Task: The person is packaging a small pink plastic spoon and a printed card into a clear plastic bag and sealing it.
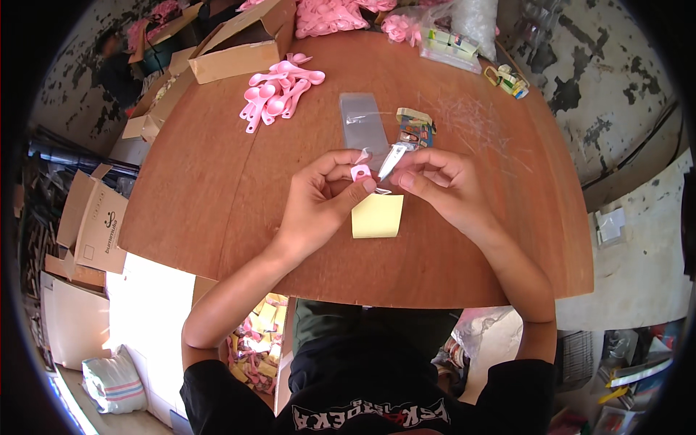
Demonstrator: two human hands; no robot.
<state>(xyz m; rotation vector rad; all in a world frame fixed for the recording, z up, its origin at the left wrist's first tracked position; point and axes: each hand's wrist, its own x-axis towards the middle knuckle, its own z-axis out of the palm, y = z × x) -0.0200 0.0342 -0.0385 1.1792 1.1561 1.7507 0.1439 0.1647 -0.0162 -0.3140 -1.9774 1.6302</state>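
Note:
Near the middle of the table, my left hand (326,190) is closed on a pink plastic spoon; its handle end (360,172), with a hole in it, shows by the thumb. My right hand (438,181) faces it with thumb and fingertips drawn together. A narrow, glossy white strip (392,161) slants at those fingertips; what exactly they pinch is too small to tell. Just below the hands lies a yellow paper pad (377,217). Beyond them are a clear plastic sleeve or stack of sleeves (362,119) and a small printed packet (415,127).
Several pink spoons (279,90) lie in a pile at the far left, beside an open cardboard box (243,45). Bagged pink items (330,16) and clear plastic bags (453,51) line the back. Thin clear strips (482,127) are scattered at right. A rounded wooden table (471,254) carries everything.

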